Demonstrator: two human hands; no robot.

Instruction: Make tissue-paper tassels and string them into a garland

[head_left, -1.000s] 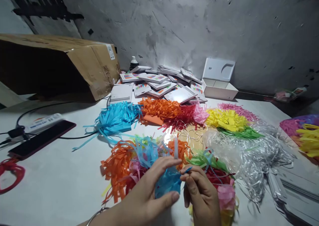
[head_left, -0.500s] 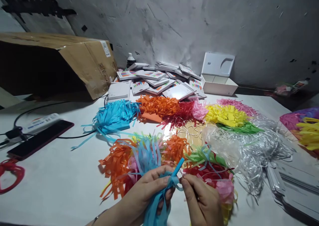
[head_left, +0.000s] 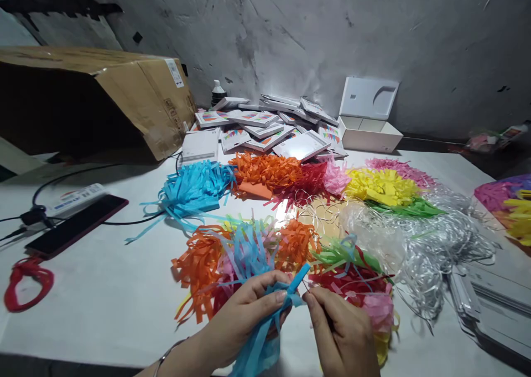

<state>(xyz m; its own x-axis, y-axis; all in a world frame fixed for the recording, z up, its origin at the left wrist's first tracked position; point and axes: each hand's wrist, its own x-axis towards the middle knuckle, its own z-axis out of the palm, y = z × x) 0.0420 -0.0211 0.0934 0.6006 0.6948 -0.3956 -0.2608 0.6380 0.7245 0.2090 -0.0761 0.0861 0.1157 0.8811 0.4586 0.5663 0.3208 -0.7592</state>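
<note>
Fingers of your left hand [head_left: 244,316] are wrapped around the gathered neck of a blue paper tassel [head_left: 265,332], thumb and forefinger pressed on the twisted top, while its strips hang down past your palm toward the bottom edge of the view. Your right hand [head_left: 340,332] sits just beside it, fingertips pinched together at the same knot; whether they grip the blue loop or a thin thread you cannot tell from here.

Both hands hover over the near edge of the white tabletop [head_left: 103,288]. Directly behind them lies a heap of finished tassels [head_left: 232,255] in orange, blue, pink, green and red, touching one another and crowding the space ahead of your knuckles. To your right a tangle of silver ribbon [head_left: 435,249] spreads wide, with clear plastic wrap bunched against it. Farther back, flat stacks of fringed paper run in a row: blue [head_left: 191,191], orange [head_left: 265,172], red, pink, yellow [head_left: 381,186] and green. Behind those is a pile of small printed packets [head_left: 261,130] and an open white box [head_left: 369,128] against the wall. At your left stand a big cardboard carton [head_left: 95,100], a dark phone [head_left: 77,227] on a cable, and a red loop [head_left: 27,283] near the tabletop edge.
</note>
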